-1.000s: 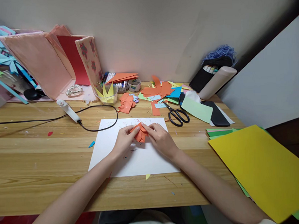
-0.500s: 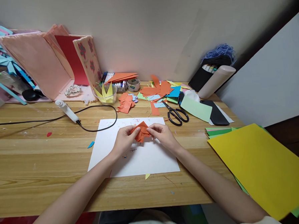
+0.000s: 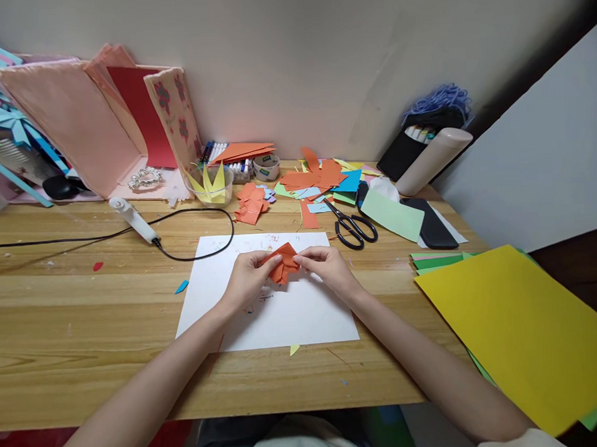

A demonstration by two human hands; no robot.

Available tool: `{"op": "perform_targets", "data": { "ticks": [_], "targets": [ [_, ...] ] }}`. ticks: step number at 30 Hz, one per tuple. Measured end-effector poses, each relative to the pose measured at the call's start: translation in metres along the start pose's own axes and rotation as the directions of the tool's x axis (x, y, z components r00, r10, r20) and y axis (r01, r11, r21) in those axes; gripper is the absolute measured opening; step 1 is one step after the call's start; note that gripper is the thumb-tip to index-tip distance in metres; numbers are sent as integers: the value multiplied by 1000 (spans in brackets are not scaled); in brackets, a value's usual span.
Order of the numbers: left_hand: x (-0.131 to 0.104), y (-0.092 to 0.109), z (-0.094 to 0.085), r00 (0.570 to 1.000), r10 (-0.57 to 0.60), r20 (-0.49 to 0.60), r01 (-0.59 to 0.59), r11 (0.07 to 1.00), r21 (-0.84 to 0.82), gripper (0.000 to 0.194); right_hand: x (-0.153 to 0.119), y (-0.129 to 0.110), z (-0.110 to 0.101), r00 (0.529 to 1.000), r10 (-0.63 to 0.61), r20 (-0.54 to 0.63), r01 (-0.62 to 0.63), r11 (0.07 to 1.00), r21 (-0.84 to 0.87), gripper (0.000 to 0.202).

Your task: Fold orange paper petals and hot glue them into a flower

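Note:
Between my two hands is a folded piece of orange paper, held over a white sheet of paper on the wooden table. My left hand pinches its left side, thumb on top. At its right edge, my right hand grips it between thumb and fingers. The undersides of the fingers are partly hidden. Small coloured marks show on the white sheet. Black-handled scissors lie beyond my right hand. More orange paper pieces rest past the sheet's far edge.
A white corded tool lies at the left, its black cable looping to the sheet. Behind are a clear cup with yellow paper and a tape roll. Yellow paper covers the right side; a dark phone lies beyond it.
Both hands keep their hold on the orange paper and have barely moved. The whole view has shifted very slightly.

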State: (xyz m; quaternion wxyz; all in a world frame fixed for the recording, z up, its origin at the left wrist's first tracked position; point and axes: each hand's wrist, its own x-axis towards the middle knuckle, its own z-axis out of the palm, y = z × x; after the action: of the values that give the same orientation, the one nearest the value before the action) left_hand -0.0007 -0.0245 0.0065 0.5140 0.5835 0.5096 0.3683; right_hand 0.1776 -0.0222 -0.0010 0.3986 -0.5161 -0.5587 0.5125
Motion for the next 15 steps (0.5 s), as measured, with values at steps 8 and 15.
{"op": "perform_targets", "data": {
  "ticks": [8,15],
  "targets": [
    [-4,7,1,993,65,95,-73,993,88,37,4,5,-8,987,27,159,-49,989,137,25],
    [-4,8,1,994,32,108,-41,996,83,37,1,1,-5,994,-21,108,10,995,101,25]
  ]
}}
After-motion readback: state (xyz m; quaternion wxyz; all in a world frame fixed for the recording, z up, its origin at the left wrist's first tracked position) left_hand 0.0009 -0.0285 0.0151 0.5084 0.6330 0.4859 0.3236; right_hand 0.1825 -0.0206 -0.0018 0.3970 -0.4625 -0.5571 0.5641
